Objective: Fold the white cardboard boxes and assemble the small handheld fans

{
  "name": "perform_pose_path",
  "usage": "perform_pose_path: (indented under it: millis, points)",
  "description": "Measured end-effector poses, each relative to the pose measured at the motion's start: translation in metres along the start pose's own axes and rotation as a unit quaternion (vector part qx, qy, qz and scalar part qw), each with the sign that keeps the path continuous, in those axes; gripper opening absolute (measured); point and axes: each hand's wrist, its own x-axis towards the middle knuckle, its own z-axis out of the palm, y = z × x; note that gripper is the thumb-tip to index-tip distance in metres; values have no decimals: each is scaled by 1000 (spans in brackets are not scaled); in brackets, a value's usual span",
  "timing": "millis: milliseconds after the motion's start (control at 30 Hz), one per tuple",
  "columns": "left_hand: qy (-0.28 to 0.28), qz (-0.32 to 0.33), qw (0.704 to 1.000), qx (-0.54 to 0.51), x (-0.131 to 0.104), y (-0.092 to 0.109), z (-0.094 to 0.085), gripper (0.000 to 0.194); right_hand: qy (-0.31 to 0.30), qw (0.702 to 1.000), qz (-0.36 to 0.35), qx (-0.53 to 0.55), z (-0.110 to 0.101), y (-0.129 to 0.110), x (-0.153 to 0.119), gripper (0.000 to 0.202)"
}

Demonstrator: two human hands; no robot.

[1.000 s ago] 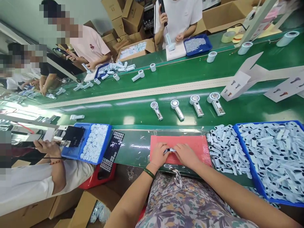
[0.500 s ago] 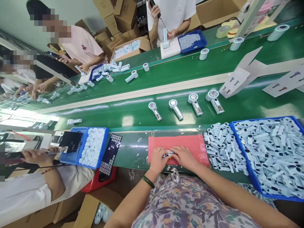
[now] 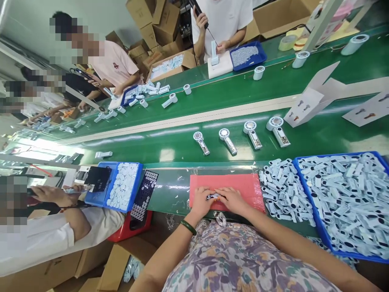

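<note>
Over the red mat [image 3: 240,182], my left hand [image 3: 201,201] and my right hand [image 3: 231,199] meet around a small handheld fan piece [image 3: 213,196]. Fingers of both hands are closed on it and cover most of it; a metallic edge and a bit of orange show between them. Beyond the mat, several light-blue fans with exposed boards lie on the green belt, one [image 3: 229,142] being nearest in line with my hands. A heap of light-blue handle covers [image 3: 285,190] touches the mat's right side.
A blue tray [image 3: 317,215] of covers stands at the right. To the left are a dark sheet of round parts [image 3: 144,194], a blue tray [image 3: 133,197] and a co-worker's hands [image 3: 57,194]. White folded cards [image 3: 306,101] stand on the belt; people work across it.
The whole view has shifted slightly, with the scene at left moved rightward. Both my hands stay closed around the piece on the mat, with only small finger movement.
</note>
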Motion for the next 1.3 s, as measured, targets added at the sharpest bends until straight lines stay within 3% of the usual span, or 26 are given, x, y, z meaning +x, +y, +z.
perform_pose_path:
  millis: [200,433,567,733,833,933,1133,1300]
  points:
    - [24,2,1000,11,-11,4,5,31,-14,999,-14,30,0,4,-6,41]
    - [59,11,998,7,-10,0,15,22,-17,999,26,30,1,6,5,33]
    - [29,-2,1000,8,0,-2,10,22,-14,999,26,24,0,4,8,30]
    - [45,76,996,32,4,-8,2,28,77,997,14,7,3,-5,2,31]
    - [71,102,991,40,4,-10,4,27,141,988,-56,-31,8,-7,1,26]
    - [73,112,991,28,6,-13,6,23,140,984,-109,-29,16,-2,4,22]
    - [50,136,989,25,12,-18,4,21,153,979,-131,29,37,11,10,20]
    - [66,141,988,14,15,-18,4,19,188,970,-128,88,40,17,13,21]
